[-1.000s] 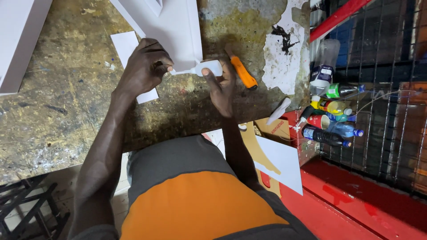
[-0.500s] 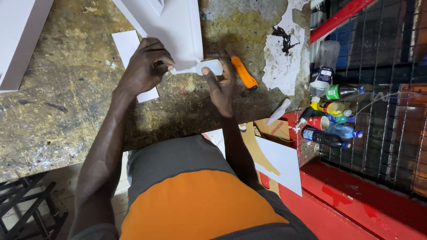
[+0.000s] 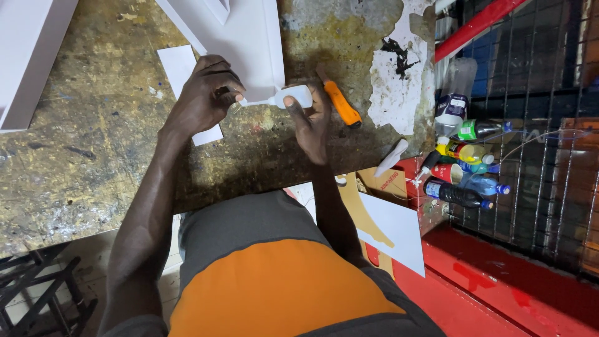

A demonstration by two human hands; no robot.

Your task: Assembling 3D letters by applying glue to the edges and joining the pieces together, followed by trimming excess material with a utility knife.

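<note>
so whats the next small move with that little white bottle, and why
Probably lift the left hand off the nozzle tip. That hand pinches the tip of the small white bottle, which the right hand holds at the edge of the white panel. With the tip covered, nothing can come out onto the panel.

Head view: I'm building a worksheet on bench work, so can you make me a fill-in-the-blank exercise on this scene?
1. The right hand holds a small white ____ by its body.
2. The left hand pinches the bottle's ____.
3. The knife beside the right hand has an ____ handle.
4. Both hands work over a worn ____.

Missing words: bottle; tip; orange; bench
</note>
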